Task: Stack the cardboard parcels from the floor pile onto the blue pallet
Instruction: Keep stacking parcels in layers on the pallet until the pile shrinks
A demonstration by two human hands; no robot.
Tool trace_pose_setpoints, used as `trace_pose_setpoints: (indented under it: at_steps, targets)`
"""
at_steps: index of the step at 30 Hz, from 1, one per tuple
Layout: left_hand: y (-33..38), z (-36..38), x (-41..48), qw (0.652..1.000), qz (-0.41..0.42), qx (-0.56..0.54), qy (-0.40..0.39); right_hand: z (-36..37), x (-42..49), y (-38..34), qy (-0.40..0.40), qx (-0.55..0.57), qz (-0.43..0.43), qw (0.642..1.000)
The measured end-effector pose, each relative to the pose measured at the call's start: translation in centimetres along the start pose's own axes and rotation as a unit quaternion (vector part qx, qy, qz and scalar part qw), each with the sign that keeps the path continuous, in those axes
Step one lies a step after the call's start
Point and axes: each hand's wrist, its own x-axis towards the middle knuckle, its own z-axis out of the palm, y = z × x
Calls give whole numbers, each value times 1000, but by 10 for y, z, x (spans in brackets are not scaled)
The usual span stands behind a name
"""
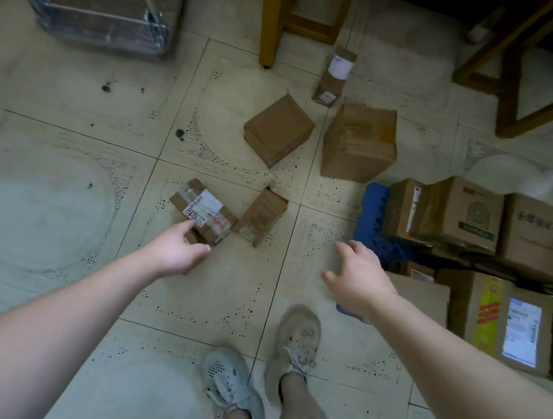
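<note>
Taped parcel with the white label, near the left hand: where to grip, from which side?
Probably span the taped parcel across its short width, thumb on the near long edge, coming from above where the left hand is. It lies flat and low; the slim parcel crowds its right end.

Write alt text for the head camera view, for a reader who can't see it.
A person's left hand reaches down to a taped parcel on the tiled floor, fingers at its near edge, while the right hand hovers open near a blue pallet already holding cardboard boxes. Four more parcels lie on the floor beyond.
</note>
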Motion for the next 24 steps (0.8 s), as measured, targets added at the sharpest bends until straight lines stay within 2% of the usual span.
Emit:
trace_pose_setpoints:
  at_steps: [7, 12, 19, 24]
  targets:
    - [27, -13, 48, 1000, -5, -9, -8, -29, 54, 4, 4, 5, 30, 1000]
    - [96, -3, 100, 1000, 24, 10, -11, -62, 118, 22, 6, 38, 51, 998]
    - [201, 33, 188, 997, 27, 28, -66, -96, 217, 59, -1, 96, 35, 995]
    - [249, 69, 263, 993, 41, 35, -102, -114, 283, 94, 32, 122, 48, 991]
